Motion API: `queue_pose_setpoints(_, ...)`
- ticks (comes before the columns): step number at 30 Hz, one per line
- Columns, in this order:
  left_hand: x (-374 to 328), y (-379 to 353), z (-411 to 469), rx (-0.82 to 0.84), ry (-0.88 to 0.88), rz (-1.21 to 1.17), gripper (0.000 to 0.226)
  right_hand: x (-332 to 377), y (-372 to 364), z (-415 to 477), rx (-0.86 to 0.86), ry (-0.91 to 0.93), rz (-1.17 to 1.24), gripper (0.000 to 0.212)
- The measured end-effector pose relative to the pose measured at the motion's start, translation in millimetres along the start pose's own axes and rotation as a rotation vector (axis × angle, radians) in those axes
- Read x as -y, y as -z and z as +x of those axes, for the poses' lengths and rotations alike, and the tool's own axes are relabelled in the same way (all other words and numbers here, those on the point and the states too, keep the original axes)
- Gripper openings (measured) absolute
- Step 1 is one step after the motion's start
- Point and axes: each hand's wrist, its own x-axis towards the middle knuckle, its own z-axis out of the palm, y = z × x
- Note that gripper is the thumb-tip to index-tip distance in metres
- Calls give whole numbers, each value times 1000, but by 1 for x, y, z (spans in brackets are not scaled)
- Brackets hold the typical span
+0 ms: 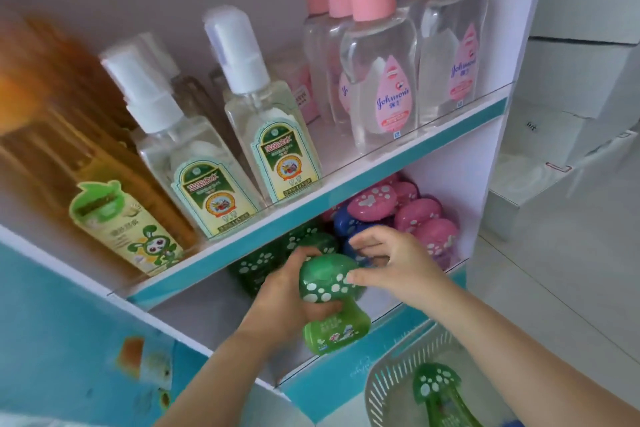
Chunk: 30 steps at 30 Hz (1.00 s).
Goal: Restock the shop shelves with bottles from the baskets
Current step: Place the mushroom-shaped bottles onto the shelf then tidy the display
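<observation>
My left hand (294,291) grips the green mushroom bottle (334,305) around its neck, at the front edge of the lower shelf (391,314). My right hand (398,267) is open, fingers loosely bent, thumb tip on the spotted cap. Both forearms reach up from below. Behind it, the shelf holds green (258,265), blue (349,222) and pink (372,201) mushroom bottles. The grey basket (388,381) at lower right holds 1 more green bottle (436,388). The held bottle stands nearly upright, cap up, base toward me.
</observation>
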Motion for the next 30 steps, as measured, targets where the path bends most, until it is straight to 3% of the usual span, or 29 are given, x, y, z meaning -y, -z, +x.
queue_pose_setpoints(7, 26, 6, -9, 49, 251, 132, 78, -3, -2, 11, -87, -57, 57, 30)
queue_pose_setpoints(15, 30, 0, -11, 74, 323, 133, 60, -13, 0, 14, -140, -90, 53, 28)
queue_pose_setpoints(20, 26, 15, -5, 184, 378, 359, 57, -14, 2, 17, -132, -90, 71, 29)
queue_pose_setpoints(25, 34, 14, 2, 110, 438, 676, 58, -16, -3, 19, -100, -91, 64, 27)
queue_pose_setpoints(30, 52, -7, 13, 1, 469, 764, 59, -21, -12, 17, -29, -106, -7, 26)
